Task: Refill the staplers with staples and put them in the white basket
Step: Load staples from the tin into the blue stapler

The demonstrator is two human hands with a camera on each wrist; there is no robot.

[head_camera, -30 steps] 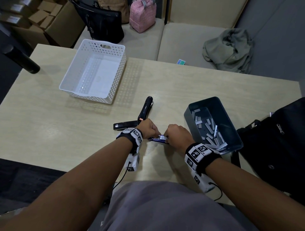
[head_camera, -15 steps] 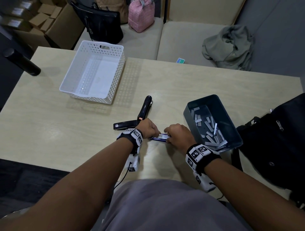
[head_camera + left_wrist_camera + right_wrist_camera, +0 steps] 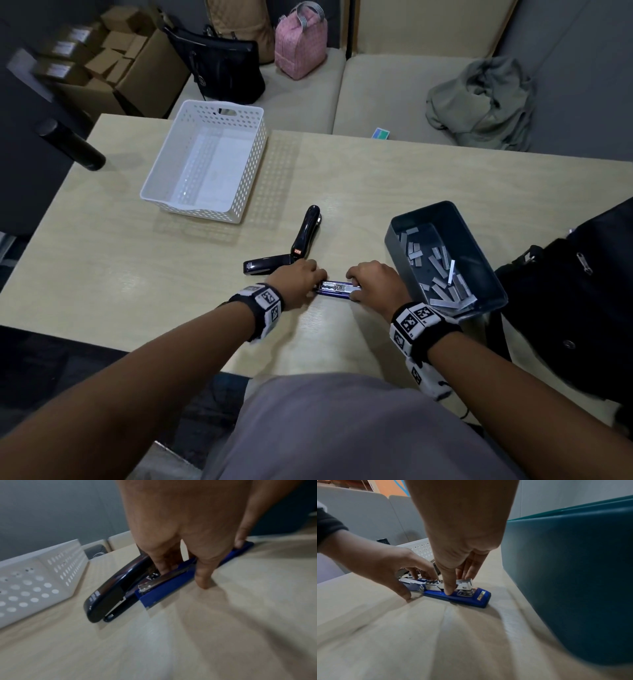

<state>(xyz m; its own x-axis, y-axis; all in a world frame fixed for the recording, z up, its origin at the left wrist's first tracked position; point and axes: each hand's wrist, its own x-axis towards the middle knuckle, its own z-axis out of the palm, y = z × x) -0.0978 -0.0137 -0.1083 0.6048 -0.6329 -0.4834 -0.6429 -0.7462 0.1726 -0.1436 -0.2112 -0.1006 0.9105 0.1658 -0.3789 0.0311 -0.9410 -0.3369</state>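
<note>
Low in the middle of the head view, the small blue plastic stapler with its shiny metal staple track [image 3: 337, 290] lies opened flat on the pale wooden table [image 3: 137, 274]. The left hand [image 3: 297, 281] holds its left end with curled fingers; the right hand [image 3: 373, 282] pinches the metal track near the right end. Just above lies an opened black stapler [image 3: 291, 244]. The perforated white plastic basket [image 3: 205, 161] sits upper left, a dark grey tray of loose staple strips [image 3: 442, 260] to the right.

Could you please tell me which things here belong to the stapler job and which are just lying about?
Job:
blue stapler
black stapler
white basket
grey bin of staples

Lying about:
pink bag
black handbag
grey jacket
cardboard boxes
</note>
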